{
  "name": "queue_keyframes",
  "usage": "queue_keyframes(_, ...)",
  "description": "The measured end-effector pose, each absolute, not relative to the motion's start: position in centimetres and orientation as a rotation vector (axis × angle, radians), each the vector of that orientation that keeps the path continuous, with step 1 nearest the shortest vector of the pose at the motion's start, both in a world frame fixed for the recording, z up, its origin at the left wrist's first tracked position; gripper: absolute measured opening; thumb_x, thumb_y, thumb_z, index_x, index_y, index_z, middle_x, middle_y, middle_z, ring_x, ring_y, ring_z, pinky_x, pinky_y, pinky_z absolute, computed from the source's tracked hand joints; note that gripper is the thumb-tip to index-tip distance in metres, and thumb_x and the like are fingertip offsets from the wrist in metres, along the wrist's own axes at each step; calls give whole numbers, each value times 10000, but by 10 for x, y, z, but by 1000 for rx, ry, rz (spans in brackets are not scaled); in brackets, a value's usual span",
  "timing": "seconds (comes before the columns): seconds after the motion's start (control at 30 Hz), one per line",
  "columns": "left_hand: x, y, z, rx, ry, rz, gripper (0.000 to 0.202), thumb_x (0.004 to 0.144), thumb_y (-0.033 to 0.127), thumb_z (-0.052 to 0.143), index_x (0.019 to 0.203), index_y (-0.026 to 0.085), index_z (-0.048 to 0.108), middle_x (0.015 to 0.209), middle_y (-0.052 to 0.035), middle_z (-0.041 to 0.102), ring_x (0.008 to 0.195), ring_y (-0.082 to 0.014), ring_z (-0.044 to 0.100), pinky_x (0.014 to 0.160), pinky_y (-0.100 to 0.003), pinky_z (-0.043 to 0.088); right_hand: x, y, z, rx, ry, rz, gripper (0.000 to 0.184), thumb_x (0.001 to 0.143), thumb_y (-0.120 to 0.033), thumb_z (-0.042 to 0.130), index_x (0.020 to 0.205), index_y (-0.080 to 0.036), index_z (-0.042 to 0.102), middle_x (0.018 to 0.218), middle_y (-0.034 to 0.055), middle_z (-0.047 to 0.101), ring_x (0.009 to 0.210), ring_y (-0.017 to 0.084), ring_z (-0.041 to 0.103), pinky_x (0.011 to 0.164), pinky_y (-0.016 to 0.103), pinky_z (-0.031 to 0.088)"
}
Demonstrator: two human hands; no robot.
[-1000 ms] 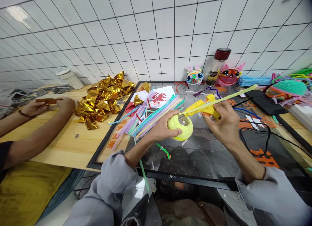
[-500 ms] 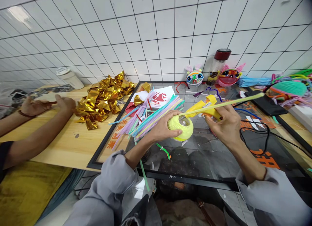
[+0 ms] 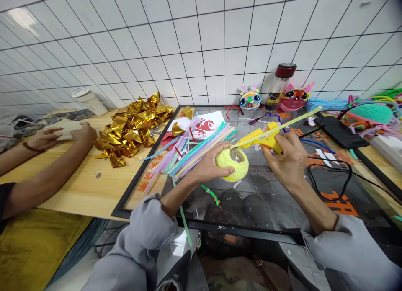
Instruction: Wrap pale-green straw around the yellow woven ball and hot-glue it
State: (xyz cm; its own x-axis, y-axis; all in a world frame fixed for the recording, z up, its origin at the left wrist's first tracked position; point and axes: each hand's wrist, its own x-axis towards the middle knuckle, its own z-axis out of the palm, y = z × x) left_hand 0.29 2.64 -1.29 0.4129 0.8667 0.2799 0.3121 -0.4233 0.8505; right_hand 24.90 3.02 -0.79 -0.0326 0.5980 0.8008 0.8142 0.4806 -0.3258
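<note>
My left hand (image 3: 213, 164) is closed around a round yellow bowl-like piece (image 3: 240, 169) wound with pipe cleaner, its opening facing up and to the right. In my right hand (image 3: 287, 157) is a yellow hot glue gun (image 3: 266, 136), its tip pointing left near the rim of the yellow piece. A yellow pipe cleaner (image 3: 295, 120) runs from that rim up to the right, passing in front of the glue gun; its far end is free. Fingers hide part of the gun's handle and of the yellow piece's left side.
Bundled pastel pipe cleaners (image 3: 201, 155) lie left of my hands, beside a gold foil heap (image 3: 132, 127). Another person's hands (image 3: 83, 134) hold a pale flat piece. At the back stand a bottle (image 3: 279, 86) and two decorated faces; a black cable (image 3: 329, 194) loops at right.
The free end of the yellow pipe cleaner has swung up and left. My right hand and the glue gun have shifted slightly left. The other person's pale piece has turned its flat side into view.
</note>
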Motion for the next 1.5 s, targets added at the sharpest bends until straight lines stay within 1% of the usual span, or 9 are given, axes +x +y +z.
queue_keyframes(0.2,2,27,-14,1925,992,971,719,673,426,789,1306,139,605,1419,-150,602,1335,-328,560,1175,-443,408,251,32,-5,-1151,-1720,-226,137,814,-306,656,914,-223,698,886,73,683,782,239,659,671,372,539)
queue_keyframes(0.3,2,27,-14,1907,982,959,732,681,421,788,1321,123,595,1429,-163,591,1340,-328,555,1175,-438,405,254,34,-2,-1141,-1733,-196,120,786,-301,677,871,-221,704,830,52,674,737,223,646,644,356,526)
queue_keyframes(0.4,2,26,-14,1889,978,958,723,679,401,789,1322,136,595,1430,-157,591,1329,-330,561,1165,-447,410,256,36,-2,-1146,-1757,-155,99,770,-314,681,809,-223,688,777,39,656,699,213,629,609,342,506)
queue_keyframes(0.5,2,26,-14,1893,982,963,711,672,391,789,1314,147,604,1427,-147,594,1325,-328,561,1163,-444,410,255,36,-3,-1139,-1780,-150,107,771,-330,672,736,-229,663,751,40,653,695,217,631,608,345,500)
queue_keyframes(0.67,3,26,-13,1891,992,956,729,673,414,790,1326,152,600,1421,-137,607,1327,-324,564,1156,-435,425,255,36,-5,-1151,-1781,-153,172,801,-398,678,834,-229,674,805,49,651,717,223,633,612,348,508)
queue_keyframes(0.73,3,26,-12,1903,993,957,722,674,419,790,1318,151,602,1417,-141,611,1321,-329,570,1155,-440,426,255,35,-6,-1159,-1777,-168,181,810,-407,685,844,-230,670,819,53,648,717,221,628,613,348,508)
queue_keyframes(0.93,3,25,-12,1923,996,960,727,681,422,783,1315,122,594,1427,-164,602,1333,-334,570,1163,-443,428,254,35,-9,-1153,-1746,-216,153,816,-363,691,882,-226,672,843,55,645,748,229,639,640,358,527)
queue_keyframes(1.13,3,25,-12,1940,1007,958,712,678,409,789,1315,151,604,1433,-141,607,1346,-332,562,1178,-448,418,251,35,-11,-1129,-1709,-301,164,825,-312,698,940,-196,692,886,70,658,774,229,653,648,354,532)
queue_keyframes(1.5,3,27,-16,1935,993,975,720,669,400,786,1307,126,597,1411,-153,598,1335,-327,558,1182,-441,404,251,34,-12,-1175,-1718,-290,155,857,-328,665,947,-203,677,866,57,621,749,213,616,615,331,493)
